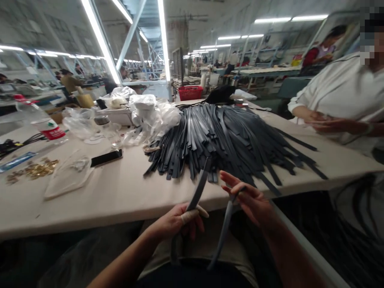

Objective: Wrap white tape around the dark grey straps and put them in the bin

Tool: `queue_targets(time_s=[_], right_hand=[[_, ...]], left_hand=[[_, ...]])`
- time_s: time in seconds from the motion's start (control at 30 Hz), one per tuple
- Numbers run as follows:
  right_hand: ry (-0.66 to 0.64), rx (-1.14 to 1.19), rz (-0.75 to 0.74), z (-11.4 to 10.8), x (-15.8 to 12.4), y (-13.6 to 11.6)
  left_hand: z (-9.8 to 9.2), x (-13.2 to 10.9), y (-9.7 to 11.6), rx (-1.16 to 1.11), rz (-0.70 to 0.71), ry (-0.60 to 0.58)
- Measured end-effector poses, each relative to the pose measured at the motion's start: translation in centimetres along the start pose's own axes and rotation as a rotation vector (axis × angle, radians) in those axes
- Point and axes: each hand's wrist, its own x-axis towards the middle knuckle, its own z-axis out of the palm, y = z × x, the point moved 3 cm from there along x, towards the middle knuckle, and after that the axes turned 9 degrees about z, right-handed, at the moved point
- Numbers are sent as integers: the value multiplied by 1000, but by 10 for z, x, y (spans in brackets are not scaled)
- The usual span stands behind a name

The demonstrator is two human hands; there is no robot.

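My left hand (180, 222) is closed round a dark strap (198, 190) that sticks up past the table edge; one fingertip is wrapped in tape. A little to its right, my right hand (249, 198) pinches another dark strap end (225, 228), which hangs down toward my lap. Both hands hover just in front of the table's front edge. Right behind them on the beige table (120, 192) lies a big fanned pile of dark straps (222, 140).
To the left lie a black phone (106, 157), clear plastic bags (69, 176), small brass fittings (37, 169) and a water bottle (40, 122). White bags and boxes (144, 112) stand behind. A person in white (339, 96) sits at the right with hands on the table.
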Motion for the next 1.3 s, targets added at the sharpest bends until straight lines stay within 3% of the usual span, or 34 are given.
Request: queue_targets(time_s=[0.17,0.23,0.43,0.53,0.63,0.8,0.93,1.07,1.2,1.3], right_hand=[[61,49,36,-7,5,-1],[106,62,52,-6,7,2],[281,16,0,12,7,1],[290,3,-15,27,-1,-6],[301,-13,-37,34,-11,-14],[489,-27,-231,11,-33,-29],[595,-27,-369,-14,-54,-51],[711,-99,-564,-35,-81,-95],[857,-331,-839,-57,-115,-153],[981,-591,-857,-72,-130,-179]], left_hand=[[16,11,-22,25,-80,-239],[19,14,-25,28,-65,-282],[22,36,6,86,192,-37],[32,48,16,194,230,0],[42,50,8,334,236,-6],[60,35,-26,510,207,-242],[70,23,-44,430,108,-413],[56,25,-42,457,161,-286],[25,17,-59,479,26,-132],[2,3,-80,471,-77,-60]])
